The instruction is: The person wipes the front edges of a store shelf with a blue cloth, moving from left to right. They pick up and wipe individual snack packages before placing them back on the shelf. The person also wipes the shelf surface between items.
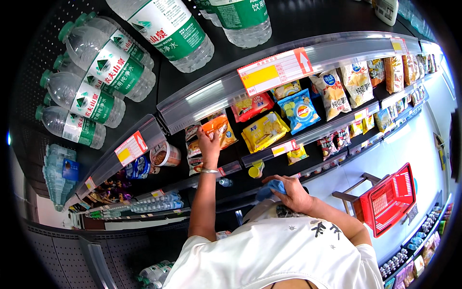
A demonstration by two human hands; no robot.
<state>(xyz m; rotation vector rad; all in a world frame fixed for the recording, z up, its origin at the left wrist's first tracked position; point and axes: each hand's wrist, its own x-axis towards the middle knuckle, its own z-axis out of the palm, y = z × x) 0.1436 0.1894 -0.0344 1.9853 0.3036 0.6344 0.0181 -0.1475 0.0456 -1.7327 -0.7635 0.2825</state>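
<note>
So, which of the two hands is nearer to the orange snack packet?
Left: the left hand touches the orange snack packet; the right hand, holding a blue cloth, is lower and farther right.

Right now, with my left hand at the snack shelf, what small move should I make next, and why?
I'd probably steady the shiny orange snack packet with your left hand, since that hand appears to be touching it, while your right hand is taken up holding the crumpled blue cloth.

Blue cloth [272,190] partly hidden by right hand [296,195], large bottle [168,33] cut off above
</note>
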